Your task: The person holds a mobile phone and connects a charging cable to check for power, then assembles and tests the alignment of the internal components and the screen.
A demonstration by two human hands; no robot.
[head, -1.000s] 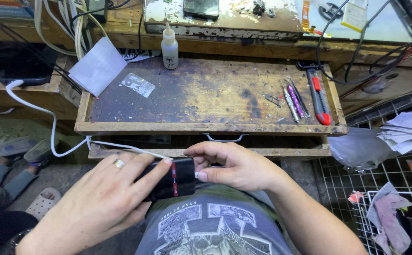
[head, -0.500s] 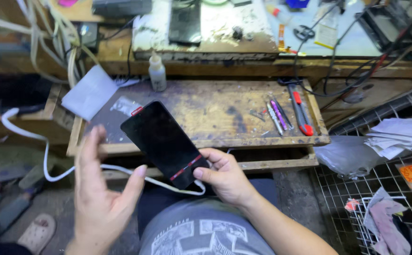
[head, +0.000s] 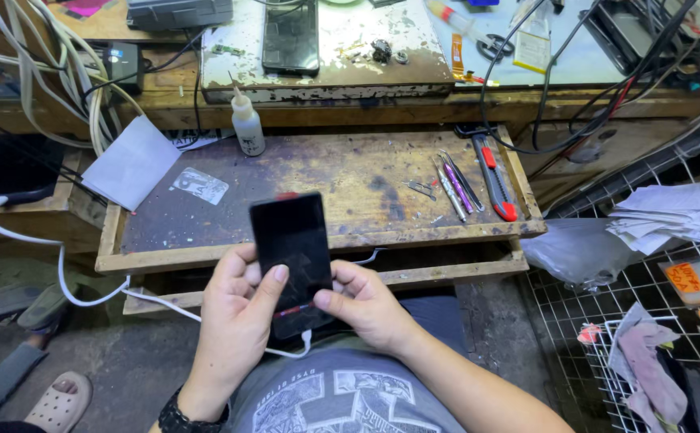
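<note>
A black smartphone with a dark screen is held upright above my lap, in front of the wooden drawer tray. My left hand wraps its left side, thumb resting on the screen. My right hand pinches its lower right corner. A white cable runs from the phone's bottom end off to the left.
On the tray lie a small white squeeze bottle, a white paper sheet, tweezers and thin tools and a red-handled cutter. A second phone lies on the bench above. A wire rack with papers stands on the right.
The phone has gone from tilted and held by my right hand alone to upright. My left hand, open before, has closed on it. The view has tilted up toward the bench.
</note>
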